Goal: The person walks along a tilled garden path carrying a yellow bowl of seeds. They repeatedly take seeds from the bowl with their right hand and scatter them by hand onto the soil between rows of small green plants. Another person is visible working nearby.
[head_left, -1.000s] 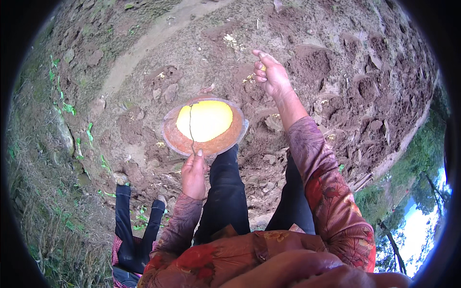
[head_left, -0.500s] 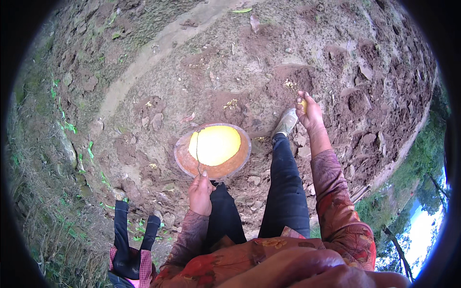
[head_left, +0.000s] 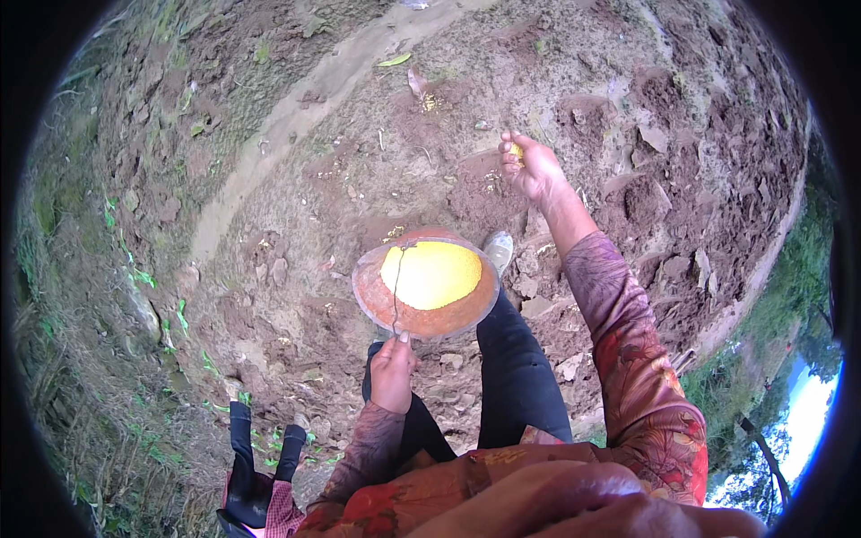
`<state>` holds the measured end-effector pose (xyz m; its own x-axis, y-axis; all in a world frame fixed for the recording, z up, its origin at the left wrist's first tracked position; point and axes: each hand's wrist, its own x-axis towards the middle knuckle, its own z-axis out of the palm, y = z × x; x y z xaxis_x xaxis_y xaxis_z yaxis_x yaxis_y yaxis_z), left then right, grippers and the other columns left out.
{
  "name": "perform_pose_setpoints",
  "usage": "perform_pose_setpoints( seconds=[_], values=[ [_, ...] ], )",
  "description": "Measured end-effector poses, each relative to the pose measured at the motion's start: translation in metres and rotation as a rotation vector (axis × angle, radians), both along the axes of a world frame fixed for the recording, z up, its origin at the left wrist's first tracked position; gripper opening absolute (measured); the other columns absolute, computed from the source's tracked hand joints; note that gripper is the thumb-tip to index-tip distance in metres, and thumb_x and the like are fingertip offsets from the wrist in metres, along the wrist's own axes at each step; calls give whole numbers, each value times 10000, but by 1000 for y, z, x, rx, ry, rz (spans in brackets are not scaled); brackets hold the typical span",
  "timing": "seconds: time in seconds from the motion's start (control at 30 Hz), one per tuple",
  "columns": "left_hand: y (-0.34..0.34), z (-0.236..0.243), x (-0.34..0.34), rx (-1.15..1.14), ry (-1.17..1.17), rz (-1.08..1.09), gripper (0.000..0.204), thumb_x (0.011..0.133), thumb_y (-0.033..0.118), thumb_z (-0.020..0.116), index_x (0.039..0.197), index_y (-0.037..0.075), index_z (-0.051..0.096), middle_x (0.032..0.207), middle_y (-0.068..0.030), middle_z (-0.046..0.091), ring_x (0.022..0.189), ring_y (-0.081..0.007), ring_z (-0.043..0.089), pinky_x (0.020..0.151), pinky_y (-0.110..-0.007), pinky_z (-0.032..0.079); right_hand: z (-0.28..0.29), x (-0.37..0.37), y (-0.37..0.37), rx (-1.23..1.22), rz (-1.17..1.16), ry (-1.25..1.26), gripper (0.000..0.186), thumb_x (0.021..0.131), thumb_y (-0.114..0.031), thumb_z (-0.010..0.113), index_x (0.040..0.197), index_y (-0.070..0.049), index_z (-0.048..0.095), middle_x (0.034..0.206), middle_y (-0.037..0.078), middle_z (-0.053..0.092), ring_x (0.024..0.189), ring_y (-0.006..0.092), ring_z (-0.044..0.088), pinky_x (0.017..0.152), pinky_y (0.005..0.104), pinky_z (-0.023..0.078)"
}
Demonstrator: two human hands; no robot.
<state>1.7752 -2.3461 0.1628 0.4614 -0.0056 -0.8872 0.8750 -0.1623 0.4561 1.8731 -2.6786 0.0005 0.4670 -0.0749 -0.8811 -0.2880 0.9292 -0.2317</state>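
My left hand (head_left: 392, 372) is closed on the thin wire handle (head_left: 396, 291) of a reddish-brown bucket (head_left: 444, 321). Inside the bucket lies a bright yellow mass of granules (head_left: 438, 276). My right hand (head_left: 535, 170) reaches out over the soil beyond the bucket, to its right. Its fingers curl around some yellow granules (head_left: 516, 152) that show between them. On the ground, a small scatter of yellow granules (head_left: 430, 103) lies beside a dry leaf, and another patch (head_left: 393, 233) shows just past the bucket's far rim.
Uneven brown soil with clods and shallow hollows surrounds me. My shoe (head_left: 500, 249) stands right of the bucket. At lower left are another person's dark-clad legs (head_left: 265, 466). A pale strip of ground (head_left: 269, 143) crosses the far left, and green seedlings (head_left: 143, 275) grow at the left.
My right hand has moved forward and left in view, and the bucket has shifted slightly right. Yellow granules now lie beside the dry leaf, where none showed before. The view has shifted.
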Motion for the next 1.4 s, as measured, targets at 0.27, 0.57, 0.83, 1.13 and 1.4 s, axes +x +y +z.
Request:
perform_pose_setpoints(
  seconds=[0.27, 0.57, 0.83, 1.13, 1.4],
  values=[
    [-59, 2, 3, -48, -10, -58, 311, 944, 237, 463, 665, 109, 410, 551, 43, 337, 485, -65, 292, 558, -245, 360, 4, 49, -135, -505, 89, -168, 314, 967, -182, 383, 1248, -53, 438, 729, 21, 465, 538, 84, 391, 435, 215, 373],
    [-92, -3, 10, 38, 6, -133, 318, 940, 242, 472, 655, 121, 399, 540, 36, 343, 484, -74, 326, 588, -249, 376, -38, -99, -170, -148, -147, 181, 220, 972, -157, 347, 1038, 14, 467, 863, 120, 538, 717, 199, 558, 607, 294, 544],
    [-121, -7, 5, 48, 56, -205, 305, 943, 244, 470, 674, 118, 405, 545, 38, 341, 487, -73, 317, 595, -253, 373, -13, -147, -145, -542, 533, 163, 359, 951, -264, 429, 1212, -28, 498, 1062, 134, 594, 967, 183, 576, 820, 315, 507],
    [-181, 19, -10, -93, 122, -365, 313, 958, 248, 441, 681, 111, 392, 571, 35, 330, 510, -68, 301, 603, -244, 366, -39, -175, 72, -1033, 1203, 101, 378, 857, -297, 522, 1145, -54, 537, 1058, 217, 581, 993, 369, 563, 883, 434, 435],
    [-229, 29, -18, -188, 119, -504, 332, 963, 260, 421, 670, 112, 378, 565, 29, 333, 517, -71, 313, 646, -259, 392, -60, -210, 42, -518, 934, 59, 381, 889, -378, 506, 872, -15, 618, 812, 132, 621, 817, 256, 607, 712, 376, 484]
  ],
)
